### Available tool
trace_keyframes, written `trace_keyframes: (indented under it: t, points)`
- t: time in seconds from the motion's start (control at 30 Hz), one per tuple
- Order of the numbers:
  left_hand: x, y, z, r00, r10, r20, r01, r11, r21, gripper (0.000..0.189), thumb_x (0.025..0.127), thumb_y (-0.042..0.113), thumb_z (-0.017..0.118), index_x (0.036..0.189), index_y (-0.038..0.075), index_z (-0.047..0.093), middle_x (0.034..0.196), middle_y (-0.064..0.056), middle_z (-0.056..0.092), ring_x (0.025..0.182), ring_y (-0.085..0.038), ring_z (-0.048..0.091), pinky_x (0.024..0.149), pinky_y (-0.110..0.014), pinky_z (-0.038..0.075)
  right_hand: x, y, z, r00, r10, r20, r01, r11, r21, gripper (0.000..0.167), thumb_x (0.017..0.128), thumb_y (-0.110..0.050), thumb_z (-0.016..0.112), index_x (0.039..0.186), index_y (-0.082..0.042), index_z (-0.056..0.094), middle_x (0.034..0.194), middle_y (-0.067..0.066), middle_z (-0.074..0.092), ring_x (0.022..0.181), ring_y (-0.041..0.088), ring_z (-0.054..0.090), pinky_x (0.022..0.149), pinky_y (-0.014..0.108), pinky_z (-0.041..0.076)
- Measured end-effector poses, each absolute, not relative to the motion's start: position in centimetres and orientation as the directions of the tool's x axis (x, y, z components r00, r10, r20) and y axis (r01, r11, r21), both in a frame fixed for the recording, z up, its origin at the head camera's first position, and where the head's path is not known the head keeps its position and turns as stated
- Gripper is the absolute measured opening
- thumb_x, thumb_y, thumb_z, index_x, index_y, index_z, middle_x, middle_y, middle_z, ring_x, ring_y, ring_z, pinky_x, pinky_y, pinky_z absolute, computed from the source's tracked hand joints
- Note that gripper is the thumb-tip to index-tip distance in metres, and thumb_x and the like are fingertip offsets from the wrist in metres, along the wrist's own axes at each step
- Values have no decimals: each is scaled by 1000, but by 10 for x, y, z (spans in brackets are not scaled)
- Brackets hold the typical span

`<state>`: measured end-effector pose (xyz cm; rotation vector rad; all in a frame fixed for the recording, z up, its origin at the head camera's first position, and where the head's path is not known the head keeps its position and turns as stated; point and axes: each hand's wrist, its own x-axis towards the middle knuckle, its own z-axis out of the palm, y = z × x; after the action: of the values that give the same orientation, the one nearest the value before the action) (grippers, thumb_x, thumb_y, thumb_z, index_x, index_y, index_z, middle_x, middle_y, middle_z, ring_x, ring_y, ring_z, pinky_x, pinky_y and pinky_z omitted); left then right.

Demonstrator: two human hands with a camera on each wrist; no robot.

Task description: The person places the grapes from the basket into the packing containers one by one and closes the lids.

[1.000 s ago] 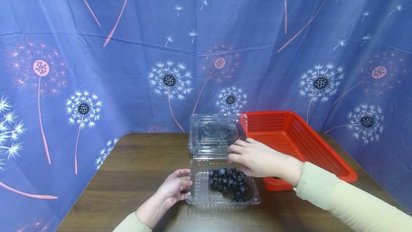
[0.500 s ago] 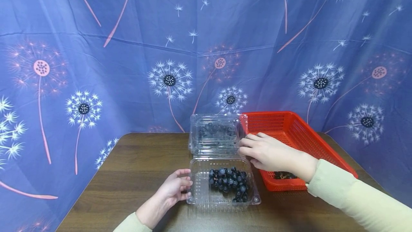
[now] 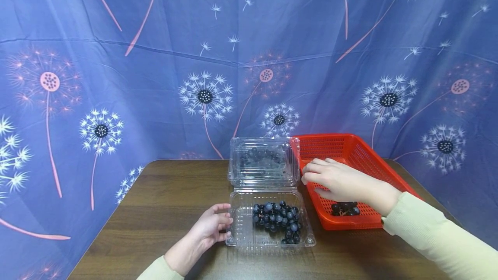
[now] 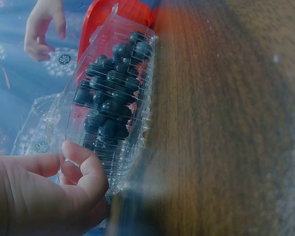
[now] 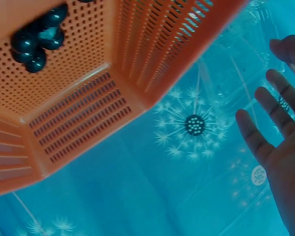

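Note:
A clear plastic clamshell container (image 3: pixel 243 232) lies with its lid (image 3: pixel 264 176) folded back. A bunch of dark grapes (image 3: pixel 274 217) is in its right half; more dark grapes show dimly through the lid. At the container's left edge, my left hand (image 3: pixel 212 226) pinches the rim between thumb and fingers, as the left wrist view shows. My right hand (image 3: pixel 336 179) hovers over the left side of the red basket (image 3: pixel 381 167), fingers spread and holding nothing. Near the basket's front, a small cluster of dark grapes (image 3: pixel 345 208) rests on its perforated floor.
The brown wooden table (image 3: pixel 175 193) carries everything. Behind it hangs a blue cloth (image 3: pixel 155 98) printed with dandelions. The basket stands directly to the right of the container, its sloping walls rising above the table.
My right hand has moved right, from above the container to above the basket, uncovering the small grape cluster there. The left hand and container stay put.

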<state>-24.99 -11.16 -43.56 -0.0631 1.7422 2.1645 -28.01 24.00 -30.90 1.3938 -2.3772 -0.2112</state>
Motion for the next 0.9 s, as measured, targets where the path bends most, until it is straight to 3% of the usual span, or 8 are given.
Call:
trace_keyframes:
  t: [0.37,0.9]
  points:
    - [-251,-112,-436,-933,254,-255,-303,-168,938,51,81,-7,54,127,-3,35,92,-3,43,73,-11,46,62,-23,47,-283,255,-323,-381,-869,315,-840,468,275,39,68,-14,78,103,-20,61,106,-9,56,98,11,51,72,33,48]
    - [-250,-112,-437,-933,250,-260,-306,-168,937,50,81,-7,53,127,-3,35,92,-3,44,73,-11,46,61,-22,47,-283,274,-344,-393,-851,348,-848,482,221,42,64,-9,76,100,-19,59,104,-9,54,94,9,50,74,34,48]
